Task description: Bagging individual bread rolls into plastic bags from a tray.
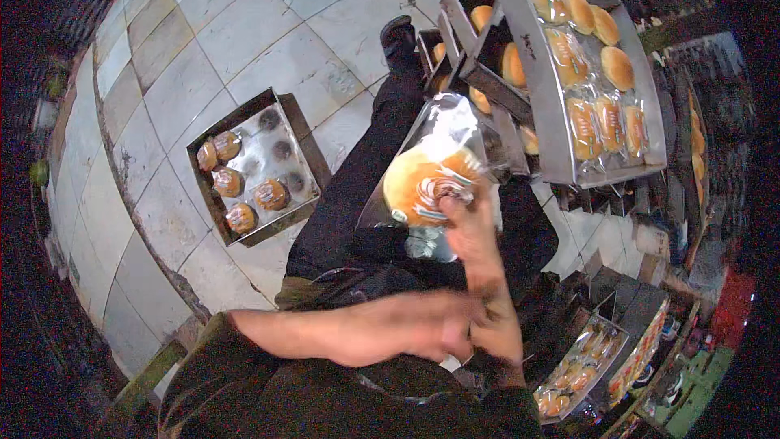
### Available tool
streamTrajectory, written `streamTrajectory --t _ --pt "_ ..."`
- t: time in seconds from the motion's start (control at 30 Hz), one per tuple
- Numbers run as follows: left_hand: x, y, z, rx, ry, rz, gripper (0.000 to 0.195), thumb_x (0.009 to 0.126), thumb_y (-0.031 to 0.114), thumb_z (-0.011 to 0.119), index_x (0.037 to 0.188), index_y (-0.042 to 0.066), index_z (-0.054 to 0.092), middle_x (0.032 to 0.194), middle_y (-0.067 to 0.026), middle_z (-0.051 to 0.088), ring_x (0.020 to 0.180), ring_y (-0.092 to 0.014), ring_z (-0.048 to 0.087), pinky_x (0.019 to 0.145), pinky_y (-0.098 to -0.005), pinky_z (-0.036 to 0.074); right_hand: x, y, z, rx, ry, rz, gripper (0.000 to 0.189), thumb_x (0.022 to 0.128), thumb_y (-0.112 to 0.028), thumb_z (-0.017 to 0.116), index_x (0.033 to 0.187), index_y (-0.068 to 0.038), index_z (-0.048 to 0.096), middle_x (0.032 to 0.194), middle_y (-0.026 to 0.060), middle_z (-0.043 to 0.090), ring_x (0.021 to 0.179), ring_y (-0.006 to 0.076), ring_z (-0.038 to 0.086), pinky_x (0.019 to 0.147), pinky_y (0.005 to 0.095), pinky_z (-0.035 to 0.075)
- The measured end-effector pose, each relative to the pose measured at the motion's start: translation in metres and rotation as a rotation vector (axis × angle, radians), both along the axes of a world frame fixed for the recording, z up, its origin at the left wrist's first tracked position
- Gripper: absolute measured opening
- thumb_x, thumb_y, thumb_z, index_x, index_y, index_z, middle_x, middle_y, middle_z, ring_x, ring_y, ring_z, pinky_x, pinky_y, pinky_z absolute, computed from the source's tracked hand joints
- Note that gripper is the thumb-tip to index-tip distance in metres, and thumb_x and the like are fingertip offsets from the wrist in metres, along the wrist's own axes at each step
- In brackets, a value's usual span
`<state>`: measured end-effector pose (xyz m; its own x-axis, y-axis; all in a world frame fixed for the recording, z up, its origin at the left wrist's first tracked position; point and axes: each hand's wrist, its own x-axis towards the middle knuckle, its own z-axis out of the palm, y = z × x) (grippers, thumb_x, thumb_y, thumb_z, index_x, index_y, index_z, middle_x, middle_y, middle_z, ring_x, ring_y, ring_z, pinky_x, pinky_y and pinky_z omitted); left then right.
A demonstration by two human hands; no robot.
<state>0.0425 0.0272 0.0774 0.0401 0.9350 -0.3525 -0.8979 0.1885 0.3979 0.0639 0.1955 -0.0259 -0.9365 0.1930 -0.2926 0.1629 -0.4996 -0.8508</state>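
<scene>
My right hand [472,222] grips a clear plastic bag with a round golden bun [405,180] inside, above my lap. The bag bears print, and its clear end [448,119] stretches away from me between my legs. My left hand [448,326] is blurred and lies across my right forearm, close to my body. A small white piece [451,363] shows just below its fingers; whether they hold it is unclear.
A metal tray [274,228] with several topped buns stands on the tiled floor at left. At upper right, a large tray [548,103] holds bagged and bare buns, beside stacked trays [496,82] with buns. Another tray [600,372] of bagged buns is at lower right.
</scene>
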Motion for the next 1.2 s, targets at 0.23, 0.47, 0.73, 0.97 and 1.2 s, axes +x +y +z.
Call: streamTrajectory --t 0.23,0.47,0.73,0.97,1.2 --pt "-0.053 -0.028 -0.122 -0.835 1.317 0.817 0.052 0.082 0.028 0.061 0.118 -0.004 0.04 0.104 -0.018 0.049 0.093 -0.025 0.05 0.08 -0.0338 0.042 0.006 -0.044 -0.065 0.562 -0.219 -0.032 0.039 0.09 -0.03 0.05 0.114 0.001 0.052 0.107 0.0125 0.058 0.103 0.0203 0.052 0.091 0.0312 0.038" --pt "-0.091 -0.009 -0.15 -0.888 1.209 0.349 0.039 0.082 0.031 0.06 0.089 -0.008 0.057 0.081 -0.0245 0.06 0.076 -0.032 0.061 0.066 -0.0378 0.046 -0.036 -0.022 -0.079 0.613 -0.336 -0.033 0.035 0.088 -0.031 0.051 0.083 0.002 0.06 0.079 0.0092 0.063 0.074 0.0164 0.056 0.069 0.0306 0.042" --pt "-0.039 -0.045 -0.043 -0.264 1.729 0.858 0.011 0.071 0.001 0.065 0.077 0.001 0.056 0.079 -0.0104 0.055 0.07 -0.023 0.054 0.064 -0.0326 0.043 0.026 -0.049 0.04 1.105 0.192 -0.224 0.01 0.079 0.003 0.054 0.089 0.0 0.055 0.083 0.013 0.054 0.076 0.0273 0.054 0.069 0.033 0.043" --pt "-0.036 -0.053 -0.061 -0.122 1.688 0.828 0.013 0.073 0.007 0.067 0.078 0.002 0.056 0.08 -0.0098 0.054 0.072 -0.024 0.055 0.062 -0.0341 0.045 0.05 -0.049 0.024 1.109 0.525 -0.223 0.012 0.074 0.004 0.053 0.085 -0.001 0.05 0.082 0.0131 0.05 0.072 0.0274 0.052 0.065 0.036 0.044" --pt "-0.068 -0.022 -0.087 -0.773 1.172 0.874 0.014 0.081 0.012 0.059 0.077 -0.001 0.055 0.082 -0.0107 0.052 0.076 -0.026 0.05 0.068 -0.0339 0.041 -0.007 -0.023 0.018 0.925 -0.044 -0.116 0.027 0.092 -0.02 0.044 0.075 0.001 0.046 0.061 0.0096 0.046 0.056 0.0185 0.043 0.054 0.0318 0.037"
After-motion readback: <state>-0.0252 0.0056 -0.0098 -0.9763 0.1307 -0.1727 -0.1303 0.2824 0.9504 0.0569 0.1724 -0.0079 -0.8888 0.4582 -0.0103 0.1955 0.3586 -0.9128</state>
